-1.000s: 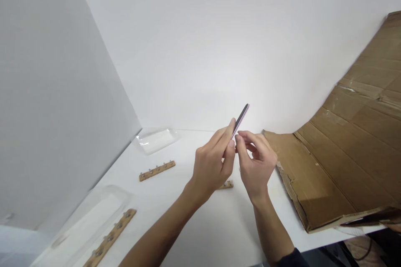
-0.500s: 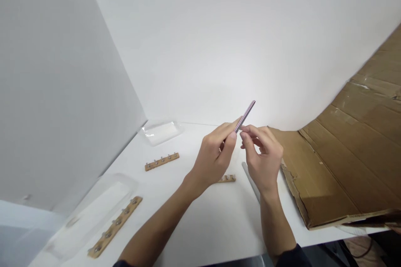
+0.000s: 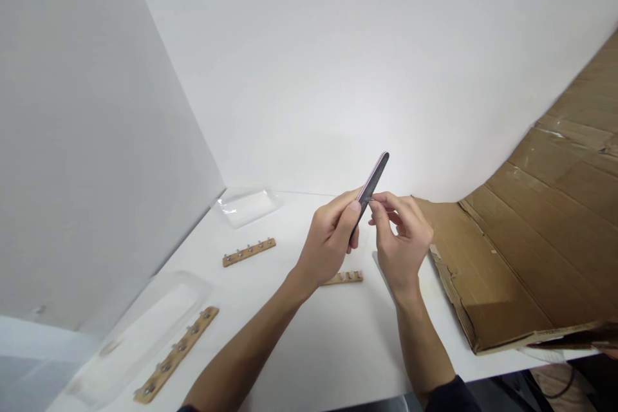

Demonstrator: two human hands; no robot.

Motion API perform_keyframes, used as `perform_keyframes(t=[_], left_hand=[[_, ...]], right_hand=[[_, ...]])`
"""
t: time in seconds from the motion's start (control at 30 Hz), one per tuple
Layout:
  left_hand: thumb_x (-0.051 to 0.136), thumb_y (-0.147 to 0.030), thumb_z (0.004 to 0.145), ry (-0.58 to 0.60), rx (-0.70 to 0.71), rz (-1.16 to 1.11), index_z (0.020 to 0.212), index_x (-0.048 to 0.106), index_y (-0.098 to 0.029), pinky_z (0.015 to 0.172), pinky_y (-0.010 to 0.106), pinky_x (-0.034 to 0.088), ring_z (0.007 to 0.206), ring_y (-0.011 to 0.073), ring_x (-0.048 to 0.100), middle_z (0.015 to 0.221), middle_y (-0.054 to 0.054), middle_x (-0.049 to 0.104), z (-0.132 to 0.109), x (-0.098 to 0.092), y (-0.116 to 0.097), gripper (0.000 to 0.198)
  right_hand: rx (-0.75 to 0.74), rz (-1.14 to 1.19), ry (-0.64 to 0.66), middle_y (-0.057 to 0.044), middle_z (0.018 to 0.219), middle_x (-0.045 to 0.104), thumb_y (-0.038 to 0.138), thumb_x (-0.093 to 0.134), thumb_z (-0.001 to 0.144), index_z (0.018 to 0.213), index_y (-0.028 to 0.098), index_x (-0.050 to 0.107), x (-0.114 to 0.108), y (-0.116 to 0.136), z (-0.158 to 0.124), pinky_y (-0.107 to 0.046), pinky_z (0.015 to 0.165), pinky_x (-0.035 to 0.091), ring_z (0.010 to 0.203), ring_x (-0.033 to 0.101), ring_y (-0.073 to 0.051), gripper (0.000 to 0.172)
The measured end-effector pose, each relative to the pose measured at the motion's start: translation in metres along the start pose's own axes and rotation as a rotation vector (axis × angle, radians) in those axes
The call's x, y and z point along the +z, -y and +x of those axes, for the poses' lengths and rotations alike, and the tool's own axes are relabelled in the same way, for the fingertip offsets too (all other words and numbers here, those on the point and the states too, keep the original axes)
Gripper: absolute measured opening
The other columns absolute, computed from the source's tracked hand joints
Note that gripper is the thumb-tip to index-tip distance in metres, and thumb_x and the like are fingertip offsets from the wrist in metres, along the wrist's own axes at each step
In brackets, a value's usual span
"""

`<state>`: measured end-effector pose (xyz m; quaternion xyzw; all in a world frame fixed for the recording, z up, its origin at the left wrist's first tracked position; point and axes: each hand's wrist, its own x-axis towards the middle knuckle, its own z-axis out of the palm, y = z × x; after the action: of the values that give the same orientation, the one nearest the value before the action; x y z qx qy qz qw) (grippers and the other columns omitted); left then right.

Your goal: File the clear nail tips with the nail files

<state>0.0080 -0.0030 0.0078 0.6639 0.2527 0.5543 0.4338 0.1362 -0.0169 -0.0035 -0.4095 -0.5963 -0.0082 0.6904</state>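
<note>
My left hand (image 3: 331, 235) is closed round a nail file (image 3: 374, 180), dark grey on its face with a pale pinkish edge, tilted up to the right. Close against the file's face, my right hand (image 3: 403, 232) has thumb and forefinger pinched together. A tiny, thin, shiny bit shows at those fingertips, too small to name. Below the hands lies a wooden strip (image 3: 345, 277) with small pale pieces on it, partly hidden by my left hand. A grey flat stick (image 3: 383, 270) lies on the table, partly covered by my right wrist.
Two more wooden strips with metal pegs lie on the white table, one farther back (image 3: 250, 252) and one at the front left (image 3: 176, 355). Clear plastic trays (image 3: 246, 207) rest along the left wall. An opened cardboard box (image 3: 497, 277) takes up the right side.
The nail file has turned in my left hand, so its dark face now shows instead of its narrow edge. My right hand has shifted slightly left.
</note>
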Motion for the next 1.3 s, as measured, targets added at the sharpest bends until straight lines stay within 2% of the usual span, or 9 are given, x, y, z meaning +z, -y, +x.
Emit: perform_keyframes(t=[0.2,0.33,0.4,0.47,0.63,0.83,0.97,1.1,1.3], left_hand=[[0.04,-0.035,0.113,-0.041,0.155,0.252,0.136,0.072,-0.016,0.055,0.024,0.046,0.061,0.0123,0.057,0.076,0.002,0.065,-0.001,0.006,0.004,0.044],[0.034,-0.026,0.112,-0.118,0.315,0.612,0.149,0.062,-0.017,0.066,0.024,0.052,0.087,0.0154,0.069,0.112,0.01,0.077,-0.003,0.01,0.01,0.047],[0.034,-0.024,0.111,-0.158,0.366,0.801,0.155,0.056,-0.018,0.06,0.022,0.05,0.082,0.0126,0.07,0.126,0.011,0.076,-0.004,0.011,0.013,0.049],[0.036,-0.022,0.11,-0.189,0.393,0.932,0.158,0.053,-0.018,0.053,0.021,0.045,0.073,0.0098,0.069,0.13,0.011,0.076,-0.005,0.012,0.014,0.051],[0.038,-0.018,0.108,-0.216,0.402,1.014,0.161,0.05,-0.021,0.051,0.021,0.044,0.072,0.0099,0.07,0.127,0.009,0.078,-0.005,0.012,0.014,0.054],[0.038,-0.018,0.108,-0.161,0.335,0.889,0.154,0.057,-0.019,0.059,0.023,0.049,0.083,0.013,0.071,0.124,0.007,0.077,-0.004,0.007,0.011,0.05],[0.037,-0.021,0.111,-0.073,0.255,0.627,0.142,0.067,-0.018,0.076,0.027,0.055,0.092,0.0165,0.07,0.112,0.008,0.076,-0.002,0.003,0.003,0.043],[0.04,-0.028,0.112,-0.003,0.138,0.443,0.134,0.072,-0.018,0.063,0.028,0.048,0.07,0.0158,0.06,0.085,0.004,0.07,-0.001,0.001,-0.001,0.041],[0.043,-0.042,0.112,0.047,-0.039,0.102,0.134,0.072,-0.015,0.048,0.025,0.04,0.046,0.0107,0.047,0.06,-0.004,0.052,-0.001,-0.002,-0.001,0.046]], right_hand=[[0.018,-0.009,-0.037,-0.002,0.091,0.074,0.018,0.068,0.1,0.102,0.025,0.08,-0.002,-0.003,0.002,-0.029,0.064,0.066,0.079,0.071,-0.015,0.014],[0.024,-0.028,-0.045,-0.002,0.09,0.075,0.017,0.068,0.099,0.1,0.024,0.079,-0.002,0.002,0.002,-0.029,0.067,0.067,0.078,0.072,-0.014,0.013],[0.05,-0.018,-0.038,-0.002,0.089,0.075,0.016,0.068,0.098,0.099,0.023,0.079,-0.001,0.005,0.001,-0.028,0.068,0.066,0.077,0.072,-0.013,0.013],[0.101,0.01,-0.018,-0.001,0.089,0.075,0.016,0.068,0.098,0.098,0.022,0.079,-0.001,0.008,0.002,-0.027,0.068,0.066,0.078,0.072,-0.013,0.013],[0.19,0.068,0.039,-0.001,0.09,0.075,0.017,0.068,0.097,0.096,0.022,0.079,-0.002,0.013,0.002,-0.025,0.067,0.065,0.077,0.072,-0.013,0.011],[0.182,0.074,0.118,-0.001,0.089,0.074,0.017,0.067,0.098,0.097,0.022,0.078,-0.006,0.012,0.004,-0.026,0.069,0.066,0.079,0.071,-0.013,0.012],[0.021,0.02,0.191,-0.001,0.092,0.074,0.013,0.064,0.1,0.102,0.023,0.077,-0.015,0.001,0.012,-0.026,0.07,0.064,0.079,0.069,-0.013,0.017],[-0.212,-0.1,0.223,-0.001,0.086,0.073,0.01,0.062,0.102,0.103,0.023,0.077,-0.022,-0.01,0.02,-0.027,0.07,0.061,0.075,0.068,-0.013,0.02],[-0.282,-0.154,0.118,-0.001,0.085,0.075,0.013,0.063,0.103,0.103,0.025,0.077,-0.018,-0.011,0.019,-0.029,0.069,0.062,0.074,0.07,-0.014,0.019]])
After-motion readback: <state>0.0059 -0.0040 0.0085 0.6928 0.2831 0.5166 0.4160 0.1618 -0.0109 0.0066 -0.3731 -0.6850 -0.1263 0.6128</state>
